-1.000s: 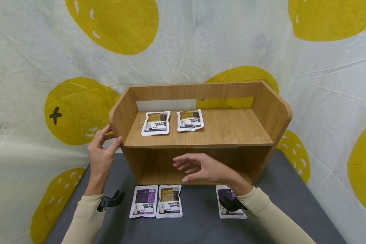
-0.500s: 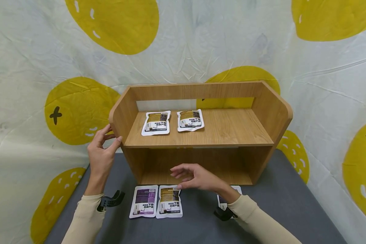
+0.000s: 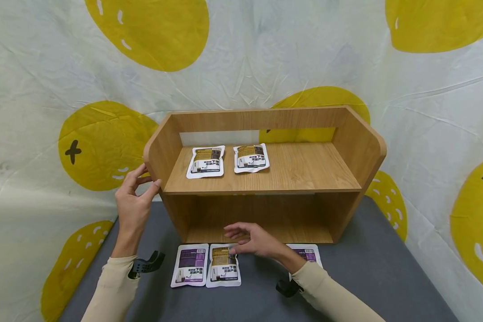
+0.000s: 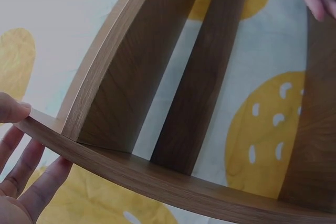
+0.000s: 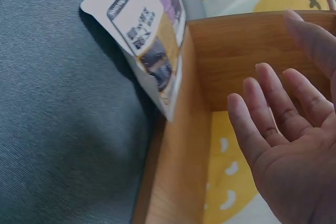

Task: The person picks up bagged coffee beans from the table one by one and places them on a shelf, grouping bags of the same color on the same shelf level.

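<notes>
My left hand (image 3: 133,208) grips the left side panel of a two-tier wooden shelf (image 3: 302,167). In the left wrist view its thumb lies on one face of the panel edge and its fingers on the other. My right hand (image 3: 257,241), fingers loosely spread and holding nothing, hovers at the near edge of a white pouch with a brown-yellow label (image 3: 224,270). Touching that pouch on its left lies a purple-labelled pouch (image 3: 190,264). Another purple-labelled pouch (image 3: 306,254) is partly hidden beneath the right forearm. Two brown-yellow pouches, one left (image 3: 206,163) and one right (image 3: 251,158), lie on the upper shelf.
The shelf stands on a dark grey tabletop (image 3: 370,277), with the front pouches along its lower front edge. A pale cloth (image 3: 241,53) printed with yellow shapes hangs behind and around. Black bands (image 3: 146,264) sit on both wrists.
My right hand has come down and slightly left, from before the lower compartment to over the brown-yellow pouch in front. My left hand keeps its grip on the shelf panel.
</notes>
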Available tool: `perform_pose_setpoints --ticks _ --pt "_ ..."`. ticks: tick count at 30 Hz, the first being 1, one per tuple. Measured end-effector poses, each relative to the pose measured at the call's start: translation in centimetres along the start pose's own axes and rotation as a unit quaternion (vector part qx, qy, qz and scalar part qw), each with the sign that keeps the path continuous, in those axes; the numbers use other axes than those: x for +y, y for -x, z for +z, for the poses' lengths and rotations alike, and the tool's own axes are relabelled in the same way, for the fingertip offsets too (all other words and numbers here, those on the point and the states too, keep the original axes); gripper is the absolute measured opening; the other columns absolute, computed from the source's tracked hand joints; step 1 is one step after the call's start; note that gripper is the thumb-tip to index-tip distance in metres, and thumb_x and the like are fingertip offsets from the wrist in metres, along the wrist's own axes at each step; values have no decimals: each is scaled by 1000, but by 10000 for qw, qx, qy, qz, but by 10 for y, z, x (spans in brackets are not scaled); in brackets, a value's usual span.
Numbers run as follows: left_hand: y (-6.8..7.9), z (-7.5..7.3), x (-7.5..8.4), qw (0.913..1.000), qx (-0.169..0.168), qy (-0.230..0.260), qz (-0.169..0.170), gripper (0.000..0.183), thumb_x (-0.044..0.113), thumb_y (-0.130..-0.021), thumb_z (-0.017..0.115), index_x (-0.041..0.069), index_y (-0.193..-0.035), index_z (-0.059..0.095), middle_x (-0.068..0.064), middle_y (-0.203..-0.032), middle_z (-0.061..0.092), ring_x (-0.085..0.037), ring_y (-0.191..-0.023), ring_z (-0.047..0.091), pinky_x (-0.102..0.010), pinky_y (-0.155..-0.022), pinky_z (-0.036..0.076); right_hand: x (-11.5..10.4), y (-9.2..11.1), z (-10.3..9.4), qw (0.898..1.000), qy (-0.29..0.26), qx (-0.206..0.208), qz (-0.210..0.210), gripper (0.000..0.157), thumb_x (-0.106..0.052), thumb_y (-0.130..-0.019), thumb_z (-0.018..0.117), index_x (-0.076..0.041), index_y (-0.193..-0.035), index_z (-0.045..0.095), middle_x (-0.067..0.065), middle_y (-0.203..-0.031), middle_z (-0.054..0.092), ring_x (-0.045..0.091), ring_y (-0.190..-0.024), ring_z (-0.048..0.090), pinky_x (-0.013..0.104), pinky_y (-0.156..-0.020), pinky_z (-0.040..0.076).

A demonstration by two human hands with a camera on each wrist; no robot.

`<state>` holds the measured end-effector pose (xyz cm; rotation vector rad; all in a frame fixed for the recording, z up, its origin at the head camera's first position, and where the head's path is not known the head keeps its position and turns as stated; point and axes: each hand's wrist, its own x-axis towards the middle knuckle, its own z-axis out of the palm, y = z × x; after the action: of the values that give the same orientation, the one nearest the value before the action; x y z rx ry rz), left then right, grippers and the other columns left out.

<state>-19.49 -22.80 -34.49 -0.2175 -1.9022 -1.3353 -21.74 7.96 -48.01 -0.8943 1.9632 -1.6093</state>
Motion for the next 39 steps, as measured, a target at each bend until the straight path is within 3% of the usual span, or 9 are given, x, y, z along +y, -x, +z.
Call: perform_pose_setpoints --ticks 5,8,22,30,33,39 --pt "-2 0 -15 10000 11 -23 -6 56 -5 -88 75 15 -140 64 -8 -126 65 -8 -99 65 -12 -72 56 11 -2 5 9999 -20 106 105 61 -7 -90 77 5 -144 51 27 -137 58 50 -128 53 64 -107 42" --pt "-3 -1 -23 10000 0 -4 1 57 -2 -88 76 19 -139 64 -6 -126 65 -9 -99 65 -12 -72 56 17 -3 8 9997 105 182 100 62 -7 -90 77 6 -144 50 29 -140 56 49 -129 52 66 -108 40" --pt "-3 -2 -24 10000 -13 -44 27 56 1 -89 76 23 -139 65 -4 -126 66 -9 -100 66 -13 -73 56 37 -9 26 9952 892 357 164 60 -6 -88 79 5 -141 54 23 -140 58 41 -129 53 60 -105 45" --pt "-2 -2 -23 10000 -18 -4 -2 57 0 -88 77 22 -139 64 -4 -127 65 -10 -100 65 -13 -72 56 43 -10 36 9826 1828 196 281 67 -16 -82 86 -1 -140 58 13 -135 65 27 -127 59 39 -109 47" --pt "-2 -2 -23 10000 -20 6 -13 58 -1 -88 77 21 -140 64 -5 -127 65 -11 -101 65 -13 -72 56 45 -9 38 9806 1933 146 301 68 -16 -81 87 -1 -141 57 12 -135 65 25 -127 59 37 -109 46" --pt "-2 -2 -22 10000 -41 51 -39 57 0 -89 76 22 -140 64 -3 -127 65 -11 -101 65 -14 -72 57 43 -6 40 9650 2608 210 181 68 -20 -80 89 -6 -140 60 3 -133 67 19 -128 56 42 -114 40"
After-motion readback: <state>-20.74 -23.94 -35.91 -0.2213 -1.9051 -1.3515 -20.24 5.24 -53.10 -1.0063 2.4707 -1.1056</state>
